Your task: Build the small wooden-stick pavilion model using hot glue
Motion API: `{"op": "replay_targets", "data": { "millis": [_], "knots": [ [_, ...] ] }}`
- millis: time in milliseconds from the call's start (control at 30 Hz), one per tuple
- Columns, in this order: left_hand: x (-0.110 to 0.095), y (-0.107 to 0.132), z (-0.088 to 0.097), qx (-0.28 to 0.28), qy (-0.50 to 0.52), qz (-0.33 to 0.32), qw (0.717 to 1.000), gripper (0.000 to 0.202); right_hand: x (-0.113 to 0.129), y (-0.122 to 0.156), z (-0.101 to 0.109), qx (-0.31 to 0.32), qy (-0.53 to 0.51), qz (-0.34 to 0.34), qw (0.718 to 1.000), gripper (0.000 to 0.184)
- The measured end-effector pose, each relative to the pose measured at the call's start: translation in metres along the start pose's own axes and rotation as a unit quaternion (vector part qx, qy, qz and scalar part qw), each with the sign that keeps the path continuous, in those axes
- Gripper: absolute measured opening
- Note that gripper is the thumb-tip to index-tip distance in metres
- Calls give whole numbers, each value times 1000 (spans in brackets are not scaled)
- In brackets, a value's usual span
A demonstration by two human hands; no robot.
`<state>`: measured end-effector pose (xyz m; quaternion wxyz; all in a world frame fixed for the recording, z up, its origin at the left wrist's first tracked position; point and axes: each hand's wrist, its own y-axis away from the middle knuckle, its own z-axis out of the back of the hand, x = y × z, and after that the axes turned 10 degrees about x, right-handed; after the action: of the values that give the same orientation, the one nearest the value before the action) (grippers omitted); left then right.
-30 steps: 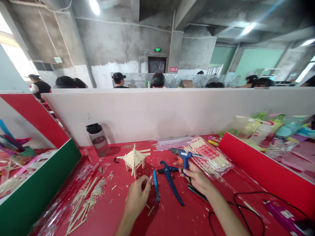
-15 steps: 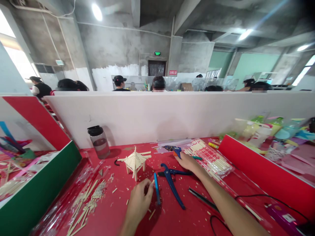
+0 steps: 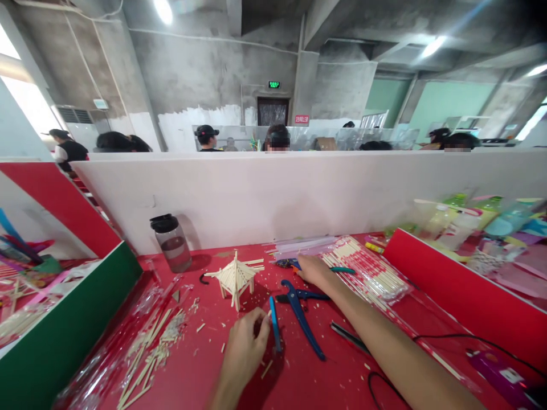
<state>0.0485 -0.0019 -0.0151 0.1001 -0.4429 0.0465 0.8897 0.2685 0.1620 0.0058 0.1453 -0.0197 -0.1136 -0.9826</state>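
Note:
My left hand (image 3: 247,341) is closed in a pinch above the red tabletop, with a short pale wooden stick piece (image 3: 269,313) at its fingertips. Just right of it lies a blue pen-like stick (image 3: 275,324). My right hand (image 3: 314,270) reaches farther out, its fingers wrapped over a blue glue gun (image 3: 294,262) with an orange trigger; the nozzle points left and the hand hides most of the handle. Beyond my left hand stands a small pavilion model (image 3: 236,277) of wooden sticks, touched by neither hand. A blue-handled cutter (image 3: 302,322) lies open between my forearms.
A water bottle (image 3: 171,244) stands at the back left, near the white partition (image 3: 239,199). Loose sticks (image 3: 139,364) and plastic wrapping are at left, packed sticks (image 3: 371,267) at right. A dark-handled tool (image 3: 351,337) and a cable (image 3: 465,337) lie by my right forearm.
My right hand has lowered the glue gun and shifted it slightly left, so it looks flatter to the table. My left hand keeps its pinch. The view has tilted a little.

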Motion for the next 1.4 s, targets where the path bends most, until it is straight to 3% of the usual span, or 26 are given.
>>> {"op": "replay_targets", "data": {
  "millis": [133, 267, 633, 833, 1133, 1400],
  "knots": [
    [0, 0, -1, -2, 5, -2, 1000, 31, 18, -7, 2, -20, 0, 94, 995, 21],
    [0, 0, -1, 1, -6, 1, 1000, 32, 33, -19, -5, -17, 7, 132, 991, 14],
    [1, -1, 0, -1, -10, 4, 1000, 31, 46, -20, -14, -31, 14, 138, 990, 16],
    [0, 0, -1, -3, 2, -4, 1000, 32, 57, -33, -12, -51, -23, 148, 987, 14],
    [1, -1, -1, -5, -2, -8, 1000, 30, 74, -47, -27, -47, -31, 144, 988, 17],
    [-11, 2, -1, 50, 11, -12, 999, 31, 80, -44, -32, -47, -15, 161, 986, 20]
  ]
}}
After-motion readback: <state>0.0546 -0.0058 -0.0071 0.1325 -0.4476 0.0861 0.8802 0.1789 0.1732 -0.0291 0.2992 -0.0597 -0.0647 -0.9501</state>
